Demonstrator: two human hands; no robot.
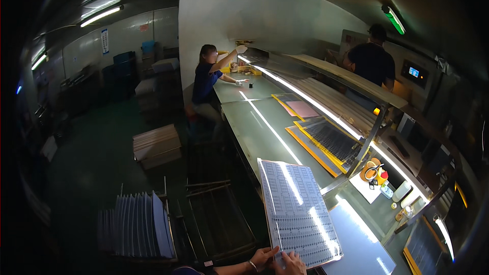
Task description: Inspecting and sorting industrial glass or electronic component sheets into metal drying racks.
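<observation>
A large glossy grey-blue panel (303,211) printed with rows of small dark patterns is tilted up in front of me, above the near part of the workbench. At its lower left corner, my left hand (262,258) is closed on the edge, thumb toward the printed face. My right hand (292,265) grips the bottom edge just beside it, fingers curled against the sheet; part of this hand is cut off by the frame. Underneath and to the right lies a plain pale sheet (359,244) on the bench, with lamp light reflecting off it.
The green-topped workbench (239,117) runs away from me under a strip light. Yellow-edged dark films (326,140) lie on its right side, near bottles (402,190) and tape rolls. A seated co-worker (206,79) is at the far end; another person (374,63) stands behind. A panel rack (140,224) stands left.
</observation>
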